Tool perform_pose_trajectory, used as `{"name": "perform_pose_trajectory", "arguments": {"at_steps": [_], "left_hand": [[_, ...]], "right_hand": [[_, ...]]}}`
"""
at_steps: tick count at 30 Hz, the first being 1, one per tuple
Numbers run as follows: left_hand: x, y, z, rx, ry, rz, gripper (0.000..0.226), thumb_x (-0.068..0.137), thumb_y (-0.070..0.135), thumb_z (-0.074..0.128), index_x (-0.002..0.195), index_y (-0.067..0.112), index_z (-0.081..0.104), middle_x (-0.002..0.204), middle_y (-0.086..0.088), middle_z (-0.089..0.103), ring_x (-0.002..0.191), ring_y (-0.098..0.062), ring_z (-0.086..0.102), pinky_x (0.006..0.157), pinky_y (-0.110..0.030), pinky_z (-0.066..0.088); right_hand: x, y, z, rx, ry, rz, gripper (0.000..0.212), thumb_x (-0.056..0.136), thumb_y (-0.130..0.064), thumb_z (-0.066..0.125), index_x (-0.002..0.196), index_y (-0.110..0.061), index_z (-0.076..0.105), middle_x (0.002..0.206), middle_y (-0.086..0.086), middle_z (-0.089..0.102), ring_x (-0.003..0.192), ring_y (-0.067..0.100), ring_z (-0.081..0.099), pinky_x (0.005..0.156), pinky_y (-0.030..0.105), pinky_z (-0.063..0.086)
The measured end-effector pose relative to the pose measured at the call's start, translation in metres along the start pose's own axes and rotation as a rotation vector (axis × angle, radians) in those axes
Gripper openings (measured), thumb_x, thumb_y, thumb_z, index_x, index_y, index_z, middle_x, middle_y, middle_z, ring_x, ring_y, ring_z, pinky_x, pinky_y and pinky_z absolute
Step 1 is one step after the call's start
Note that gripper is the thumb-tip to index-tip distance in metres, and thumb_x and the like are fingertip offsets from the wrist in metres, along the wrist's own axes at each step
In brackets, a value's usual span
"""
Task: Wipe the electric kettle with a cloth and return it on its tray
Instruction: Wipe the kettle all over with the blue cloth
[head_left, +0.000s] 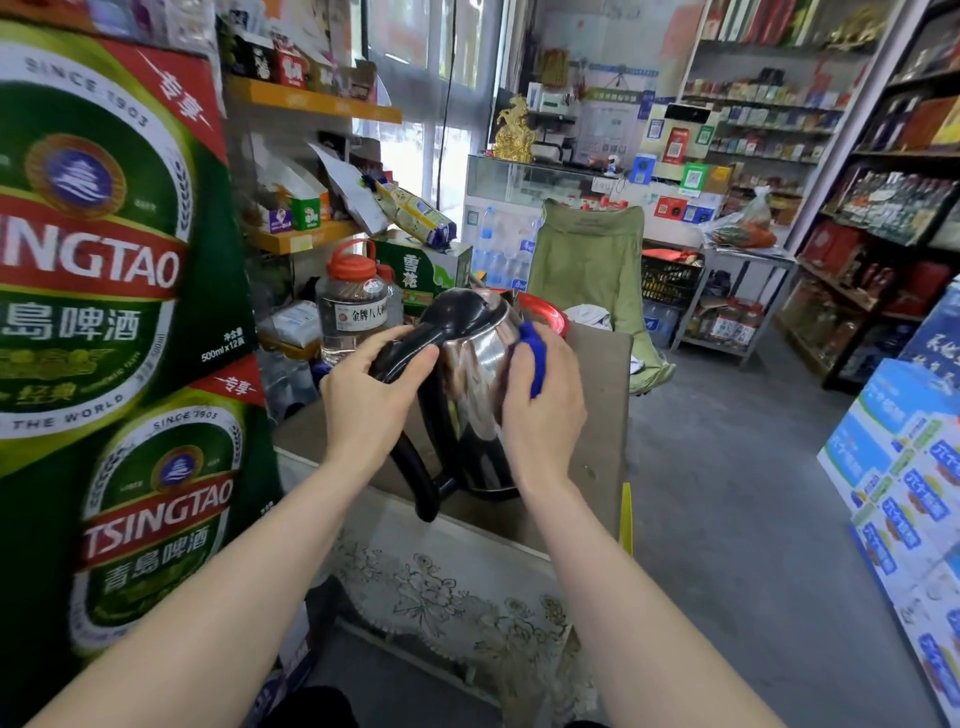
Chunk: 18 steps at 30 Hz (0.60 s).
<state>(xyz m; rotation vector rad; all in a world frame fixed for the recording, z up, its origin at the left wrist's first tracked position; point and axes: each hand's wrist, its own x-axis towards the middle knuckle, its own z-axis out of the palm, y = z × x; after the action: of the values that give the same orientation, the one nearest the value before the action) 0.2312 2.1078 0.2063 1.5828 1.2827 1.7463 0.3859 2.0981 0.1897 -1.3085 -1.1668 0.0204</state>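
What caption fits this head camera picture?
Left hand grips the kettle handle while right hand wipes with blue cloth.

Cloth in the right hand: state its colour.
Blue. The cloth shows in the head view, pressed by the right hand against the kettle.

Small shop: stacked beer cartons (104, 249), stocked shelves (769, 119), probably glass sales counter (524, 179).

Both forearms bare, reaching forward, converging. Left hand (370, 400) curled in a closed grip, thumb lying across the top, wrist bent slightly right. Right hand (545, 410) just beside it, palm pressed flat inward, fingers (558, 351) extended upward.
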Motion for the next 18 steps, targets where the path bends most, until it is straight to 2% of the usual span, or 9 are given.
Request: {"name": "perform_pose_trajectory", "arguments": {"at_steps": [3,5,7,9,10,12,15,17,18], "left_hand": [[0.003,0.006,0.003,-0.021,0.009,-0.009,0.025,0.082,0.041,0.072,0.106,0.034,0.072,0.094,0.023,0.071,0.093,0.007,0.065,0.090,-0.026,0.053],[0.005,0.008,0.003,-0.026,0.013,-0.015,0.021,0.082,0.040,0.073,0.103,0.037,0.071,0.091,0.024,0.070,0.087,0.007,0.065,0.085,-0.025,0.053],[0.005,0.005,0.002,-0.039,-0.009,-0.034,0.025,0.080,0.044,0.073,0.104,0.034,0.072,0.091,0.018,0.073,0.081,-0.002,0.067,0.082,-0.031,0.055],[0.005,0.002,0.002,-0.022,-0.052,-0.026,0.034,0.077,0.049,0.073,0.108,0.034,0.073,0.096,0.017,0.074,0.089,-0.003,0.068,0.089,-0.034,0.056],[0.005,0.002,0.003,-0.009,-0.066,-0.019,0.036,0.075,0.052,0.072,0.107,0.036,0.073,0.097,0.019,0.074,0.095,-0.002,0.067,0.092,-0.036,0.055],[0.006,0.003,0.004,-0.012,-0.071,-0.020,0.033,0.074,0.054,0.071,0.103,0.039,0.072,0.096,0.022,0.073,0.096,-0.001,0.067,0.093,-0.037,0.054],[0.009,0.003,0.004,-0.060,-0.050,-0.051,0.027,0.076,0.050,0.072,0.101,0.039,0.073,0.090,0.018,0.074,0.080,-0.006,0.069,0.080,-0.036,0.057],[0.012,-0.001,0.002,-0.078,-0.043,-0.077,0.031,0.075,0.052,0.072,0.102,0.036,0.075,0.083,0.013,0.074,0.066,-0.009,0.063,0.071,-0.033,0.053],[0.013,-0.003,0.000,-0.089,-0.048,-0.095,0.034,0.074,0.053,0.073,0.103,0.035,0.075,0.079,0.012,0.073,0.061,-0.008,0.059,0.070,-0.032,0.050]], "right_hand": [[-0.002,-0.007,0.005,-0.171,-0.056,-0.253,0.045,0.103,-0.038,0.045,0.143,-0.020,0.057,0.149,0.008,0.054,0.144,0.031,0.044,0.119,0.050,0.034],[0.001,-0.003,0.001,-0.164,-0.087,-0.277,0.044,0.103,-0.037,0.045,0.143,-0.023,0.057,0.149,0.005,0.055,0.144,0.027,0.044,0.119,0.044,0.035],[0.011,0.001,-0.005,-0.049,-0.079,-0.081,0.037,0.104,-0.037,0.046,0.136,-0.028,0.062,0.139,-0.002,0.062,0.134,0.019,0.053,0.109,0.034,0.042],[0.024,-0.001,-0.007,0.018,-0.049,0.161,0.032,0.104,-0.038,0.044,0.125,-0.031,0.067,0.124,-0.005,0.069,0.120,0.019,0.062,0.095,0.033,0.046],[0.026,-0.004,-0.008,0.008,-0.048,0.187,0.033,0.104,-0.040,0.042,0.122,-0.031,0.067,0.121,-0.005,0.069,0.117,0.020,0.063,0.092,0.032,0.045],[0.020,-0.014,-0.005,-0.059,-0.052,0.051,0.039,0.103,-0.041,0.041,0.129,-0.027,0.065,0.129,-0.003,0.067,0.125,0.018,0.059,0.098,0.031,0.042],[-0.001,-0.018,0.001,-0.202,-0.084,-0.305,0.044,0.103,-0.039,0.044,0.137,-0.021,0.063,0.145,0.006,0.059,0.142,0.029,0.046,0.119,0.046,0.034],[-0.005,-0.008,-0.002,-0.256,-0.120,-0.526,0.041,0.103,-0.035,0.049,0.136,-0.018,0.066,0.147,0.009,0.058,0.144,0.033,0.045,0.122,0.047,0.031],[0.000,-0.006,-0.007,-0.224,-0.147,-0.534,0.040,0.104,-0.034,0.049,0.137,-0.019,0.066,0.146,0.007,0.059,0.143,0.029,0.046,0.122,0.043,0.032]]}}
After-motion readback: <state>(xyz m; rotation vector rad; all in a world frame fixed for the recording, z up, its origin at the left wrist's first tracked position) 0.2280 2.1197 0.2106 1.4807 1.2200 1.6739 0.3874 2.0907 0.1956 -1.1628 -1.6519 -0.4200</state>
